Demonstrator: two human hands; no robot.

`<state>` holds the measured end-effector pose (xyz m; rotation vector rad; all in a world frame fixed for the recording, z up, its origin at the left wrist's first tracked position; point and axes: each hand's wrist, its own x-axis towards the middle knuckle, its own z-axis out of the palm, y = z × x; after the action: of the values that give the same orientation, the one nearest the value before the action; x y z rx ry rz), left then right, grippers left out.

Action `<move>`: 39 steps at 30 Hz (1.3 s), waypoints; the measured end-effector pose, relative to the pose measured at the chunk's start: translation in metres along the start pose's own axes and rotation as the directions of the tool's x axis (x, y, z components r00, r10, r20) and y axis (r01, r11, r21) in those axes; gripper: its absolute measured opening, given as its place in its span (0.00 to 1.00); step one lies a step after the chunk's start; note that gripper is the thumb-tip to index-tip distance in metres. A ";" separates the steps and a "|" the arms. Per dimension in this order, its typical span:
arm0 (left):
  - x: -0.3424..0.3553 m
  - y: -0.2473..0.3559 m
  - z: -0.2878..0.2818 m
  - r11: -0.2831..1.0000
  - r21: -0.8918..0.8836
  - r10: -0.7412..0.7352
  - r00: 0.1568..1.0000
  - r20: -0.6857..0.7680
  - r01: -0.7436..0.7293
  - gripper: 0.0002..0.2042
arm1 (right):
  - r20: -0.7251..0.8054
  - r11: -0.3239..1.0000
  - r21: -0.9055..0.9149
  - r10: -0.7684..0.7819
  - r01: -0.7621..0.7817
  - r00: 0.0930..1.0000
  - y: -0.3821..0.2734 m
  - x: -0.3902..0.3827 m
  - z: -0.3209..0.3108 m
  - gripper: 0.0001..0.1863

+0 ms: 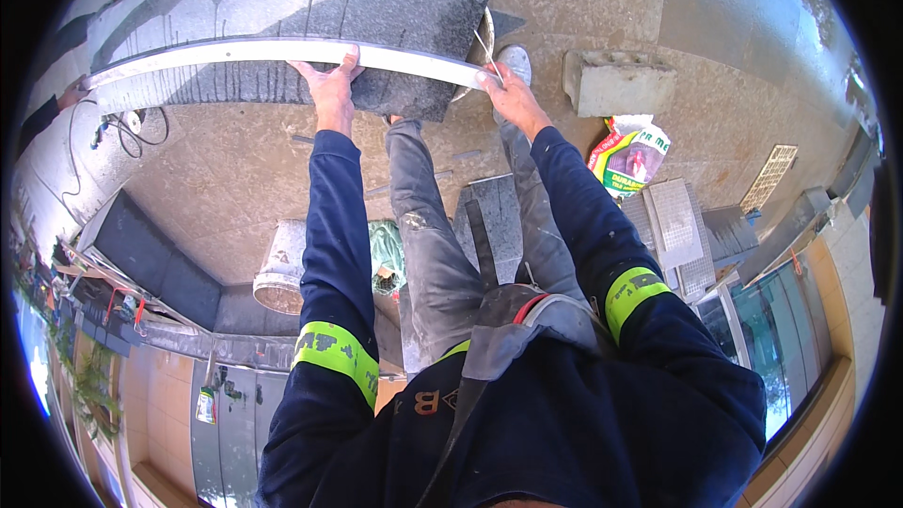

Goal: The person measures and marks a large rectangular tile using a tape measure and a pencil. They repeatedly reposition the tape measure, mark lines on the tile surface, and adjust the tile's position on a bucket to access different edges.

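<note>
A long white straightedge (226, 54) lies across a dark grey stone slab (404, 0) with wet streaks. Along its near edge my left hand (332, 94) grips it, the thumb over the top and the fingers spread along it. My right hand (515, 102) is closed at the straightedge's right end, beyond the slab's edge. A thin pale stick (487, 49) shows at the right fingers; whether they hold it I cannot tell. At the far left end, a co-worker's hand (71, 92) touches the straightedge. Part of a round white rim (487, 26) shows under the slab.
A concrete block (616, 83) and a colourful bag (628, 155) stand to the right, with stacked grey tiles (673, 226) nearer. A stained bucket (280, 268) is at left, a cable (141, 136) beyond it. Another dark slab piece (499, 216) lies between my legs.
</note>
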<state>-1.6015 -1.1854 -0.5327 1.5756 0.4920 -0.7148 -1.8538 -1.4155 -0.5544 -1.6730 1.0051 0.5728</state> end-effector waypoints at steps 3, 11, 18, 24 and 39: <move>-0.003 0.000 -0.001 1.000 0.010 0.004 1.000 0.024 -0.004 0.65 | 0.009 0.999 -0.015 -0.037 0.038 0.999 0.019 0.004 0.005 0.31; 0.007 -0.006 -0.002 0.956 0.257 -0.076 0.966 -0.246 0.141 0.72 | 0.079 0.997 -0.013 -0.076 0.077 0.994 0.009 0.005 -0.005 0.34; -0.009 0.023 0.003 0.783 0.591 0.046 0.930 -0.366 0.194 0.79 | 0.082 0.997 -0.032 -0.071 0.074 0.994 0.000 0.000 -0.007 0.32; -0.018 0.051 0.006 0.780 0.577 -0.015 0.930 -0.368 0.241 0.81 | 0.102 0.997 -0.038 -0.068 0.073 0.992 -0.010 -0.003 -0.009 0.32; -0.021 0.051 0.003 0.744 0.647 0.098 0.932 -0.349 0.164 0.80 | 0.138 0.997 -0.043 -0.061 0.068 0.989 -0.011 -0.004 -0.012 0.31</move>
<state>-1.5824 -1.1929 -0.4817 2.4220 0.5672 -0.6618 -1.8474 -1.4243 -0.5415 -1.6777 0.8417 0.6631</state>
